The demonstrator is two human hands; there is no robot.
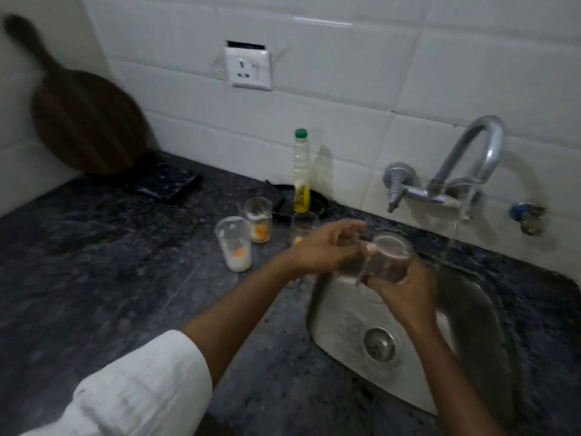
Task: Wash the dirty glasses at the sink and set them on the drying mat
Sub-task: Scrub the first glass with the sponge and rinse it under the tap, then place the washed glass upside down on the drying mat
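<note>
Countertop [94, 278] of dark speckled stone is the biggest thing before me, and the steel sink [342, 313] is set into it at the right. Above the sink the tap [465, 171] runs, a thin stream of water falling beside my hands. Over the basin I hold a clear glass [388, 258]: my right hand [405, 294] grips it from below with curled fingers, and my left hand [327, 250] pinches its rim, thumb and fingers bent. Three dirty glasses stand on the counter left of the sink: nearest glass [234, 243], middle glass [258, 224], and far glass [303, 226] partly behind my left hand. An oil bottle [301, 174] stands behind them.
</note>
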